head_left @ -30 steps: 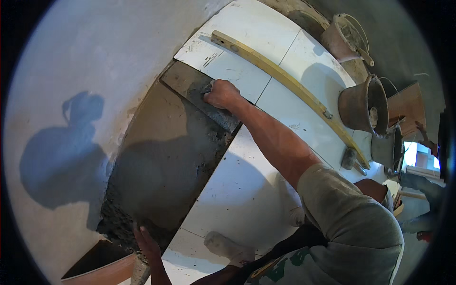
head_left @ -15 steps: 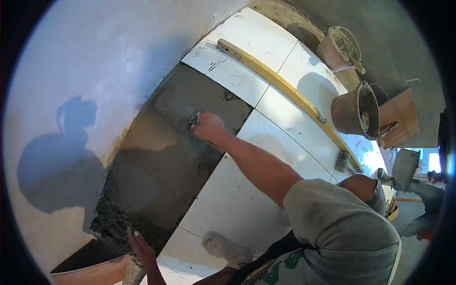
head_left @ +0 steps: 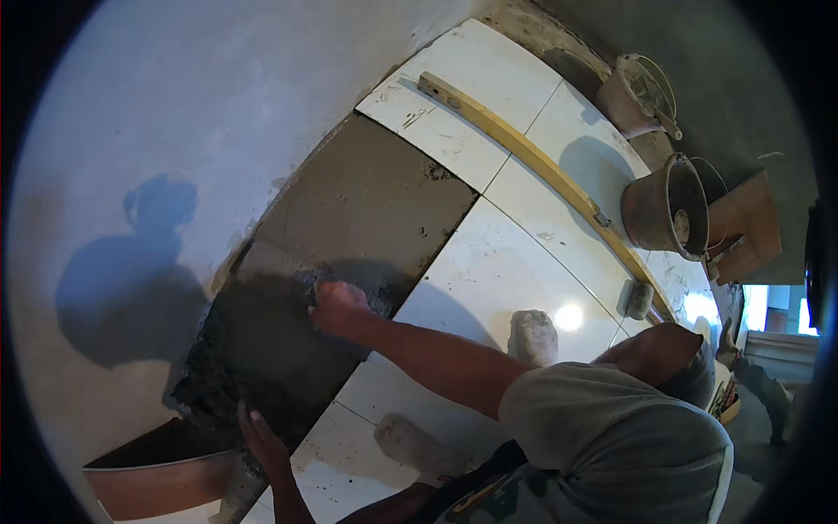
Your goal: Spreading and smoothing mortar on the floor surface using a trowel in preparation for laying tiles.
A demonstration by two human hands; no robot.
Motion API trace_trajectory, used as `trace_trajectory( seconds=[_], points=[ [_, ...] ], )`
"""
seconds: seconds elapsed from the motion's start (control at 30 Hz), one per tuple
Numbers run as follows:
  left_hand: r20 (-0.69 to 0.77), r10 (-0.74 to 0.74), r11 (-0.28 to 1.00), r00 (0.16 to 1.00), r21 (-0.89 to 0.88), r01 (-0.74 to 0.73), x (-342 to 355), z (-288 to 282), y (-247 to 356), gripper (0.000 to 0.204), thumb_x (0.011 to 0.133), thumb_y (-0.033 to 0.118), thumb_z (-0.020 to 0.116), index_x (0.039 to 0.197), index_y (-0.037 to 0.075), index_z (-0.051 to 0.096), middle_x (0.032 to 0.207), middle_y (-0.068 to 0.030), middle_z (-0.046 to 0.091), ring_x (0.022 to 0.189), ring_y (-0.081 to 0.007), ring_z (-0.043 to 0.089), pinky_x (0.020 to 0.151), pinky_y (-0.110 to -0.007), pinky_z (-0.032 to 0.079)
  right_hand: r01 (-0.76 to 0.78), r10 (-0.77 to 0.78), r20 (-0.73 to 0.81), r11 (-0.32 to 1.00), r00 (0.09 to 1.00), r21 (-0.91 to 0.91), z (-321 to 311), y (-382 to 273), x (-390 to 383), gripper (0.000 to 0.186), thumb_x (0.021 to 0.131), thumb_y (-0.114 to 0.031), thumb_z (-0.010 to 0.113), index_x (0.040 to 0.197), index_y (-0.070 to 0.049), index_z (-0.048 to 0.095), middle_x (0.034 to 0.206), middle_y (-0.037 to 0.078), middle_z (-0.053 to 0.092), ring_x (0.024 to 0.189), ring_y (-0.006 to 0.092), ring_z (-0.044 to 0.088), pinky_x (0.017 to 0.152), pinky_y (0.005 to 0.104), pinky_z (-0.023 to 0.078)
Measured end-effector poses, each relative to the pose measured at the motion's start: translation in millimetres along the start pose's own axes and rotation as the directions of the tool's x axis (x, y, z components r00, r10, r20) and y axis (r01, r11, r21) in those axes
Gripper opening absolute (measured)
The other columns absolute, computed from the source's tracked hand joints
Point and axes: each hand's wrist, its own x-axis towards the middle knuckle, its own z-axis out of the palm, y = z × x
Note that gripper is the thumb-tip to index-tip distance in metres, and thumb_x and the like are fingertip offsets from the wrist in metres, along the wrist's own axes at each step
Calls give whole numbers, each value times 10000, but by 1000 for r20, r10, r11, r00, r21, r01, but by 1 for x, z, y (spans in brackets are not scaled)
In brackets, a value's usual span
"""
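A bed of wet grey mortar [head_left: 367, 179] fills the strip between the wall and the white floor tiles [head_left: 454, 271], smooth at its far part and rough and lumpy at the near left. My right hand [head_left: 339, 307] is closed over the middle of the mortar, on what looks like the grip of a trowel. Its blade blends into the grey and is hard to make out. Low at the left, my left hand [head_left: 262, 439] is open, fingers stretched, beside the mortar's rough near end; I see nothing in it.
A long yellow spirit level [head_left: 524, 148] lies across the tiles, a mallet [head_left: 640, 299] by its near end. Two buckets [head_left: 650, 210] [head_left: 624, 105] and a brown board [head_left: 746, 227] stand at the right. A terracotta-coloured container [head_left: 157, 489] sits lower left. Another person's leg [head_left: 761, 389] shows far right.
My right hand has moved toward me and slightly left over the mortar. My left hand stays about where it was. The other person at the far right has shifted, and the picture is darker.
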Motion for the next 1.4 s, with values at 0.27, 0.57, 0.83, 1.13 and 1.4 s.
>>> trace_trajectory(
  seconds=[0.27, 0.57, 0.83, 1.13, 1.4],
  points=[
    [-163, -3, 995, 987, 103, 20, -15, -14, -25, 475, 1009, 306, 384, 1312, -55, 445, 1324, -251, 479, 1244, -353, 450, 1046, -401, 336, 166, -141, 200, 980, 969, -111, 1, -29, -11, 416, 799, -371, 608, 1015, -15, 630, 980, 228, 652, 956, 359, 635, 846, 457, 503],
    [-340, -254, 961, 906, 16, 275, -63, 0, -83, 480, 984, 320, 420, 1301, -40, 447, 1318, -245, 472, 1254, -401, 414, 1068, -477, 288, 154, -119, 597, 988, 793, -8, -18, -60, -47, 502, 868, -394, 615, 1057, 62, 524, 712, 120, 604, 493, 176, 583, 448, 301, 471],
    [-342, -230, 932, 911, 191, 307, -84, 32, -103, 464, 963, 276, 462, 1320, -18, 428, 1399, -230, 375, 1344, -392, 302, 1105, -566, 171, 275, 33, 673, 897, 739, -346, 34, -120, -77, 476, 942, -364, 506, 1026, 104, 516, 610, 157, 613, 494, 239, 620, 459, 354, 500],
    [-365, -262, 937, 893, 124, 326, -46, 29, -90, 468, 983, 322, 412, 1324, 3, 438, 1427, -219, 359, 1370, -374, 275, 1094, -627, 91, 439, -174, 626, 848, 760, -297, 90, -122, -56, 488, 949, -342, 476, 734, 70, 624, 612, 184, 637, 592, 302, 665, 646, 390, 547],
    [-315, -290, 946, 904, 51, 321, -45, 31, -82, 502, 983, 344, 401, 1330, -17, 433, 1419, -225, 373, 1365, -374, 286, 1096, -624, 69, 166, -37, 548, 968, 835, -189, 107, -99, -52, 484, 931, -365, 509, 972, 118, 522, 607, 191, 609, 560, 299, 638, 543, 395, 500]
  ],
)
